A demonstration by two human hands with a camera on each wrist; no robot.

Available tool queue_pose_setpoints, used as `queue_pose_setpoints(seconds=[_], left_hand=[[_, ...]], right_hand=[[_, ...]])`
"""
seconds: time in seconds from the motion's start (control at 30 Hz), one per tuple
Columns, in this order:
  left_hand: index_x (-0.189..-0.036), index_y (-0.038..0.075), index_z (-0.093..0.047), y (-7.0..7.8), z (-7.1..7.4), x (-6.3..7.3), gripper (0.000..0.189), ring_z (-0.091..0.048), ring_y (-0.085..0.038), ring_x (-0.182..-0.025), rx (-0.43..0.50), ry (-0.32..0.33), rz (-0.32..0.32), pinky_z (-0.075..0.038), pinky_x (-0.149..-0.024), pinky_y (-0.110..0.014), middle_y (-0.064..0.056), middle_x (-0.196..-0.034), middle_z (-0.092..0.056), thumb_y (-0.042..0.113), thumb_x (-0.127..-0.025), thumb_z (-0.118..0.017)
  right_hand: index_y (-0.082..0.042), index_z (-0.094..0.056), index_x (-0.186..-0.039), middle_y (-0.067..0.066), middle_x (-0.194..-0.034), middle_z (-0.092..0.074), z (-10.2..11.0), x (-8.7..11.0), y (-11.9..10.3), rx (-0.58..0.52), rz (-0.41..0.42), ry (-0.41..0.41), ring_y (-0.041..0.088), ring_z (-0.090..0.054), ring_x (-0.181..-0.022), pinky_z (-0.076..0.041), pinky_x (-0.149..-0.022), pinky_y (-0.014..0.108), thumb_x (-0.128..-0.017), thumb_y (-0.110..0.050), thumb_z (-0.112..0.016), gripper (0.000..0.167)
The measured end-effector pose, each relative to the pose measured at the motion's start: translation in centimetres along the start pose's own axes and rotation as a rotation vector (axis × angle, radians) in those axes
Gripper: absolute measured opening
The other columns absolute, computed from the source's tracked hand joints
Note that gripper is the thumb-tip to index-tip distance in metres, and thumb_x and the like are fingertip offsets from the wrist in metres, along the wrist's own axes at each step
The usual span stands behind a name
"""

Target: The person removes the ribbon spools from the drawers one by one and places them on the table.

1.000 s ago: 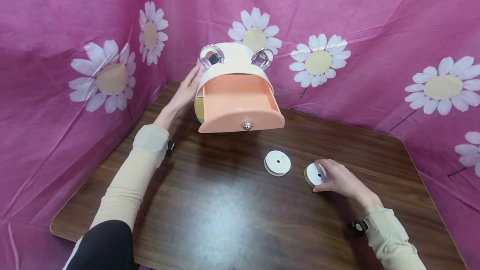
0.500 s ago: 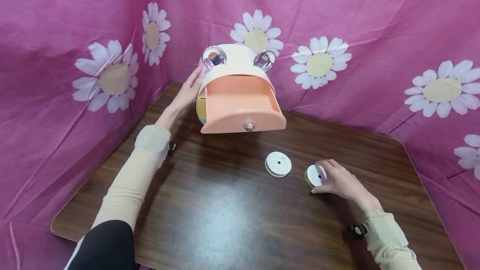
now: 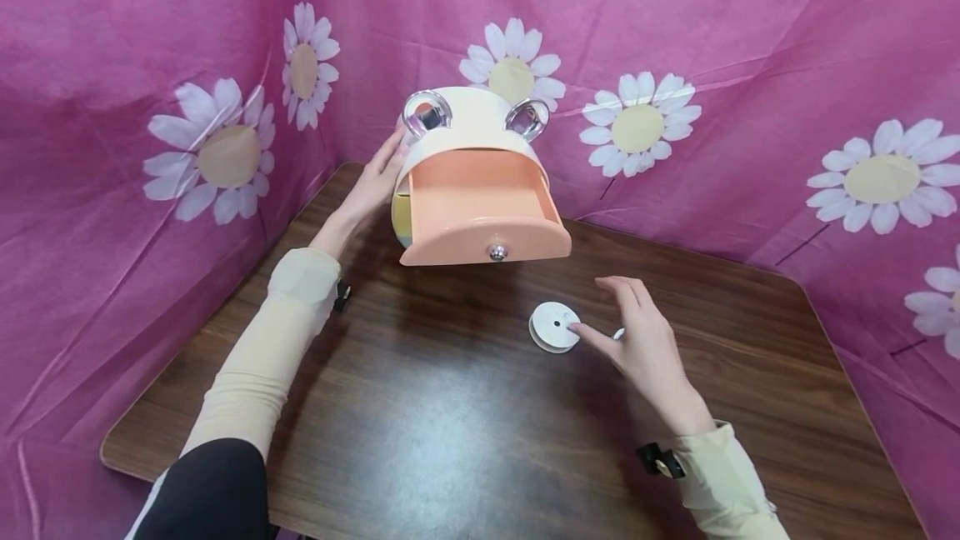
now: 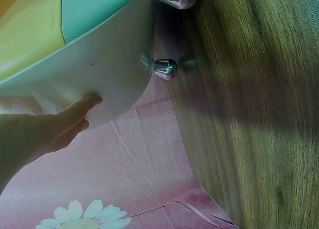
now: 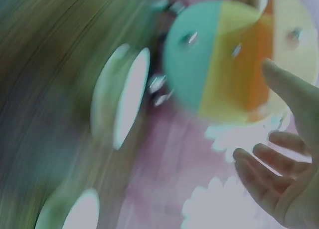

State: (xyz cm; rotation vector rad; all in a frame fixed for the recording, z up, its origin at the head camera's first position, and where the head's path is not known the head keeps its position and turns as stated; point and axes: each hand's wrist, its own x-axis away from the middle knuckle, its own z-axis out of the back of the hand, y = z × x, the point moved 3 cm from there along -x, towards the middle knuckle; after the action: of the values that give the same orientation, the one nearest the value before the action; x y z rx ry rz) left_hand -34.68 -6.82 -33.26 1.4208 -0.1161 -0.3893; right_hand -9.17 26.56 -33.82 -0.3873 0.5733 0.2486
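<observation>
A frog-like drawer box (image 3: 472, 115) with a cream top and shiny round eyes stands at the back of the table. Its peach drawer (image 3: 480, 190) with a silver knob is pulled out. My left hand (image 3: 371, 182) rests with extended fingers against the box's left side; the left wrist view shows the fingers on its pale wall (image 4: 114, 79). My right hand (image 3: 648, 348) hovers with thumb and fingers spread, holding nothing. A white spool (image 3: 551, 325) lies by its thumb tip. Mostly hidden behind that hand is a second white spool (image 3: 618, 333). The right wrist view is blurred.
The brown wooden table (image 3: 420, 407) has rounded corners. Pink cloth (image 3: 750, 40) with large white daisies hangs close behind and beside it. Small silver feet (image 4: 165, 69) show under the box.
My right hand has let go of the right spool and moved left, its thumb now overlapping the left spool in the head view. The left hand and box stay put.
</observation>
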Motion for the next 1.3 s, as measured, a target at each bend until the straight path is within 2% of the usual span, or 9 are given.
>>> queue_pose_setpoints(seconds=[0.1,0.2,0.3,0.4,0.53,0.67,0.97,1.13,1.3], left_hand=[[-0.159,0.036,-0.017,0.0,0.3,0.1,0.057,-0.054,-0.017,-0.116,-0.026,0.010,-0.004,-0.052,-0.085,-0.028,-0.004,-0.166,-0.022,0.046,-0.105,-0.036],[-0.159,0.036,-0.018,0.0,0.6,0.3,0.057,-0.055,-0.012,-0.090,-0.056,0.021,-0.011,-0.048,-0.064,-0.023,-0.008,-0.162,-0.029,0.047,-0.105,-0.036],[-0.159,0.037,-0.016,-0.1,0.7,0.5,0.058,-0.051,-0.007,-0.091,-0.073,0.020,-0.003,-0.046,-0.065,-0.020,-0.004,-0.165,-0.024,0.048,-0.105,-0.035],[-0.159,0.036,-0.016,-0.1,0.7,0.5,0.058,-0.048,-0.007,-0.084,-0.069,0.021,-0.006,-0.042,-0.063,-0.020,-0.003,-0.165,-0.023,0.047,-0.105,-0.035],[-0.159,0.034,-0.017,-0.2,0.5,0.1,0.058,-0.041,-0.005,-0.059,-0.037,0.022,-0.018,-0.037,-0.051,-0.021,-0.010,-0.159,-0.032,0.045,-0.106,-0.037],[-0.159,0.034,-0.018,-0.4,0.4,-0.1,0.058,-0.049,-0.003,-0.065,-0.017,0.026,-0.016,-0.041,-0.052,-0.020,-0.011,-0.158,-0.033,0.044,-0.106,-0.038],[-0.159,0.032,-0.017,-0.1,0.2,0.0,0.059,-0.053,-0.006,-0.080,-0.035,0.007,-0.022,-0.046,-0.057,-0.019,-0.006,-0.165,-0.024,0.045,-0.105,-0.036],[-0.159,0.033,-0.019,-0.2,0.2,0.0,0.059,-0.048,-0.004,-0.061,-0.035,0.001,-0.014,-0.041,-0.050,-0.019,-0.012,-0.159,-0.033,0.044,-0.105,-0.038],[-0.159,0.035,-0.018,-0.1,0.2,0.1,0.059,-0.047,-0.003,-0.059,-0.016,-0.013,0.000,-0.041,-0.049,-0.019,-0.011,-0.163,-0.029,0.045,-0.105,-0.039]], right_hand=[[0.001,-0.060,-0.118,0.013,-0.107,-0.065,-1.0,-1.3,-2.4,-0.147,-0.041,0.047,0.020,-0.064,-0.092,-0.056,-0.072,0.023,-0.068,-0.018,-0.092,0.063],[0.001,-0.059,-0.115,0.012,-0.103,-0.067,-2.3,-2.4,-4.3,-0.316,-0.108,0.075,0.017,-0.067,-0.087,-0.057,-0.068,0.015,-0.070,-0.014,-0.091,0.057],[0.000,-0.058,-0.113,0.011,-0.096,-0.069,-3.7,-3.3,-5.9,-0.446,-0.188,0.121,0.010,-0.068,-0.079,-0.058,-0.063,0.017,-0.072,-0.012,-0.089,0.053],[0.005,-0.056,-0.111,0.014,-0.090,-0.069,-4.6,-3.9,-7.3,-0.517,-0.256,0.181,0.003,-0.065,-0.073,-0.057,-0.059,0.017,-0.073,-0.008,-0.088,0.051],[0.011,-0.055,-0.109,0.021,-0.087,-0.068,-4.7,-4.6,-9.6,-0.577,-0.316,0.243,0.000,-0.062,-0.070,-0.054,-0.058,0.014,-0.075,-0.003,-0.085,0.047],[0.009,-0.054,-0.105,0.024,-0.086,-0.067,-4.7,-5.3,-11.0,-0.610,-0.325,0.295,-0.001,-0.062,-0.069,-0.053,-0.058,0.012,-0.078,-0.003,-0.082,0.041],[-0.002,-0.062,-0.101,0.011,-0.085,-0.072,-7.5,-6.0,-9.2,-0.660,-0.304,0.371,-0.001,-0.063,-0.064,-0.051,-0.054,0.013,-0.080,-0.021,-0.084,0.035],[-0.002,-0.063,-0.097,0.010,-0.082,-0.071,-7.5,-6.2,-9.4,-0.679,-0.296,0.395,0.002,-0.064,-0.063,-0.052,-0.054,0.014,-0.081,-0.022,-0.083,0.032],[-0.003,-0.064,-0.095,0.009,-0.079,-0.070,-7.6,-6.8,-9.4,-0.674,-0.284,0.408,0.001,-0.063,-0.061,-0.050,-0.053,0.014,-0.082,-0.021,-0.083,0.030]])
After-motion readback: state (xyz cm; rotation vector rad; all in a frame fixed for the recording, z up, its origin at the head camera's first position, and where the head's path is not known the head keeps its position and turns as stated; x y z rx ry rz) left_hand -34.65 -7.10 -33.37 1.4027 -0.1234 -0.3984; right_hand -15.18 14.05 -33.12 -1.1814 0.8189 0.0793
